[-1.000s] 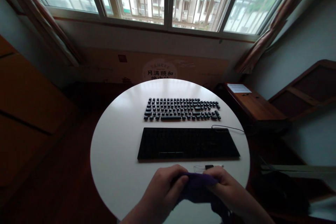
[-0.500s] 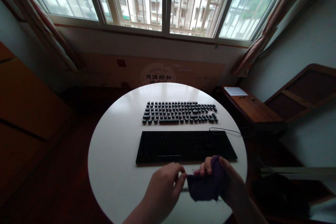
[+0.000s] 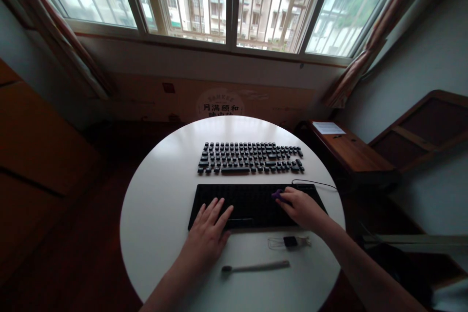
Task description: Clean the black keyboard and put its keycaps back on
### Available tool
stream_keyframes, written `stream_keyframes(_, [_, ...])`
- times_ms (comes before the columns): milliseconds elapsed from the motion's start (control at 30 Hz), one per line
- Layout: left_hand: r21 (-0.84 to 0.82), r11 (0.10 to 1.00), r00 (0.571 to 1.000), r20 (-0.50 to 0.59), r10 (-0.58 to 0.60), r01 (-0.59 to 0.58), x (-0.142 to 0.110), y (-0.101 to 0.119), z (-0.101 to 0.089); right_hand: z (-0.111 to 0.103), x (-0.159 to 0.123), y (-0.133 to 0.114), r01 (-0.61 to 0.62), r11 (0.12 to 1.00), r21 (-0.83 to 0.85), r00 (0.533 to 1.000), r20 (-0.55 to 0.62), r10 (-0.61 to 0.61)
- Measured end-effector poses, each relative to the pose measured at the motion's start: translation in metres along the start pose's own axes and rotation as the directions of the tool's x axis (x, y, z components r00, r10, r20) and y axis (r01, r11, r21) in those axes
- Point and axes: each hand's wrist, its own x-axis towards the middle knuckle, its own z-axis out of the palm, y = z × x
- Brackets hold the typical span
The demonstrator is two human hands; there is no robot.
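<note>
A black keyboard base (image 3: 252, 199) with its keycaps off lies on the round white table (image 3: 157, 204). My left hand (image 3: 209, 226) rests flat on the base's near left part, fingers stretched out. My right hand (image 3: 300, 207) presses down on the base's right part, closed over a purple cloth (image 3: 277, 195) that peeks out beyond the fingers. The removed black keycaps (image 3: 250, 157) are laid out in rows behind the base.
A wire keycap puller (image 3: 288, 242) and a slim grey brush (image 3: 256, 267) lie near the table's front edge. The keyboard's cable (image 3: 316, 183) runs off to the right. A wooden side table (image 3: 347, 148) with a paper stands at the right, under the window.
Both hands left the near edge, where they held the purple cloth together. The left hand let go and now lies flat on the keyboard base. The right carried the cloth onto the base's right part.
</note>
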Motion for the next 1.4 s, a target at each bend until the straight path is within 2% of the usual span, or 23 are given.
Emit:
stream_keyframes(133, [0.086,0.996,0.999,0.03,0.027,-0.029,-0.006,-0.004,0.013,0.001,0.016,-0.013,-0.008,0.995,-0.104,0.999,0.045,0.013])
stream_keyframes(367, [0.111,0.993,0.998,0.052,0.037,-0.043,-0.007,-0.005,0.011,0.009,0.036,-0.062,0.072,0.973,-0.219,0.994,0.099,-0.051])
stream_keyframes(600, [0.152,0.985,0.996,0.04,0.074,-0.079,-0.006,-0.008,0.011,0.035,0.062,-0.132,0.115,0.976,-0.184,0.989,0.109,-0.096])
stream_keyframes(733, [0.164,0.982,0.995,0.028,0.092,-0.095,-0.005,-0.01,0.012,0.041,0.07,-0.144,0.137,0.974,-0.183,0.989,0.086,-0.123])
stream_keyframes(867, [0.171,0.983,0.997,-0.004,0.074,-0.072,-0.003,-0.01,0.013,0.034,0.062,-0.125,0.091,0.972,-0.217,0.994,0.079,-0.075])
stream_keyframes(1033, [0.154,0.986,0.998,-0.014,0.061,-0.058,-0.002,-0.009,0.015,0.022,0.041,-0.081,-0.019,0.964,-0.266,0.999,0.044,0.032])
stream_keyframes(1167, [0.135,0.99,0.999,-0.021,0.043,-0.04,-0.001,-0.009,0.014,0.009,0.023,-0.037,-0.112,0.941,-0.318,0.992,0.025,0.126])
stream_keyframes(1400, [0.172,0.982,0.996,-0.033,0.079,-0.073,0.001,-0.01,0.011,-0.026,-0.015,0.051,-0.255,0.883,-0.393,0.961,0.0,0.278])
